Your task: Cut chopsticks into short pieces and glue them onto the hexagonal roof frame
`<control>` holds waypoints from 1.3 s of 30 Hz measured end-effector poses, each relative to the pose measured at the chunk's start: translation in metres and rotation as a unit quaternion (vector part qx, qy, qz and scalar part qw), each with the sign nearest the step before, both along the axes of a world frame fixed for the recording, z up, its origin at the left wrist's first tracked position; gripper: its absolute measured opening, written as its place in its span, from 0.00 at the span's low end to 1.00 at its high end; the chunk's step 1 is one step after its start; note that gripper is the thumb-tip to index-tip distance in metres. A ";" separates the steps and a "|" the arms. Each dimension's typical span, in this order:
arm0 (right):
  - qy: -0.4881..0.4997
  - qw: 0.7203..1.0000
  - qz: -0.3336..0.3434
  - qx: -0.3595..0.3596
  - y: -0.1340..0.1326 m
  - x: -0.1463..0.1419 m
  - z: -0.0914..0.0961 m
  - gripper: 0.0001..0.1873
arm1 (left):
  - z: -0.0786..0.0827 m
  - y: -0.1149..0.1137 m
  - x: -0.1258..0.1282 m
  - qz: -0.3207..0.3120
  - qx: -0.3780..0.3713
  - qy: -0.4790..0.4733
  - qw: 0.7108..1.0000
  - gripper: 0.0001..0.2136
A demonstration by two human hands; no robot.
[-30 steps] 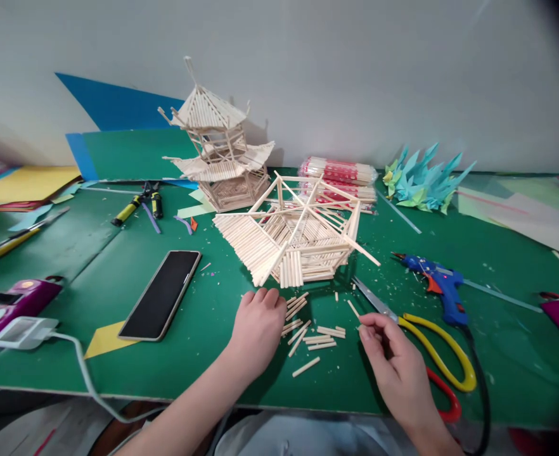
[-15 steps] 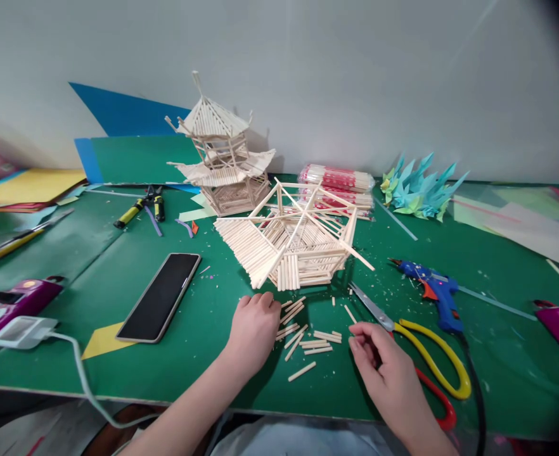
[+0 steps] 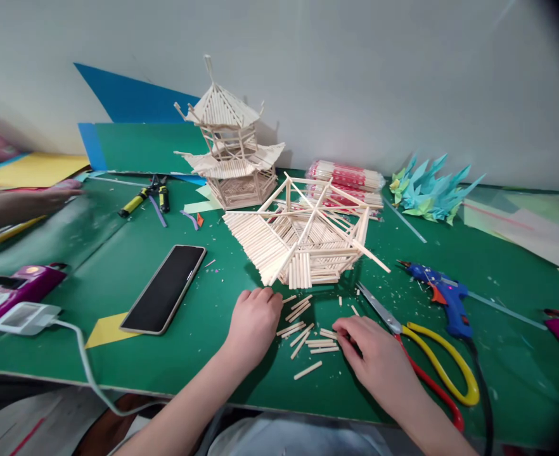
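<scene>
A hexagonal frame of thin wooden sticks, with one roof panel covered, stands in front of me. My left hand rests on the table just below its front corner, fingers curled under; whatever they hold is hidden. Short cut wooden sticks lie scattered between my hands. My right hand touches the right end of this pile with its fingertips, thumb and forefinger apart. Scissors with yellow and red handles lie right beside that hand.
A finished stick pagoda stands behind, near packs of sticks and a teal paper plant. A blue glue gun lies right, a phone left. Pliers lie farther back. Another person's hand reaches in at left.
My right hand has moved left to the short sticks. My left hand stays by the frame. The other person's arm has come further in from the left. The view has shifted slightly.
</scene>
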State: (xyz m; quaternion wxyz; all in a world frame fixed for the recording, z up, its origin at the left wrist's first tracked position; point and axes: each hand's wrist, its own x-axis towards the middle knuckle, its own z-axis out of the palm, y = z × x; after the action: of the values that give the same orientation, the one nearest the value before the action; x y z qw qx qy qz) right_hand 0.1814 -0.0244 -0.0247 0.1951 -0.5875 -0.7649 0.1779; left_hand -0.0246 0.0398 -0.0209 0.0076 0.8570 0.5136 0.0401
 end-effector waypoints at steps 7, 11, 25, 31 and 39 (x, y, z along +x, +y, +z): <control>-0.035 0.999 0.038 -0.009 0.004 0.000 0.005 0.07 | 0.004 -0.005 -0.014 0.017 0.006 -0.080 0.997 0.12; -0.061 0.996 0.059 -0.024 0.004 -0.001 0.005 0.07 | 0.004 -0.011 -0.009 0.024 0.012 -0.138 0.990 0.11; -0.240 0.967 0.069 -0.042 0.015 -0.021 0.021 0.11 | 0.009 -0.027 0.028 -0.065 -0.069 -0.219 0.971 0.10; -0.228 0.969 0.072 -0.064 0.022 -0.027 0.025 0.13 | 0.010 -0.032 0.022 -0.040 -0.078 -0.242 0.966 0.10; -0.015 0.996 0.016 -0.092 0.026 0.001 0.019 0.08 | 0.012 -0.034 0.011 0.036 -0.091 -0.321 0.942 0.10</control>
State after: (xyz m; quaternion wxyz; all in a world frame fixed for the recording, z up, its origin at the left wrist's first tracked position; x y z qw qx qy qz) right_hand 0.1819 0.0015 -0.0057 0.1264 -0.5932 -0.7574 0.2417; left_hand -0.0135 0.0058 -0.0085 0.2488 0.7751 0.5163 0.2661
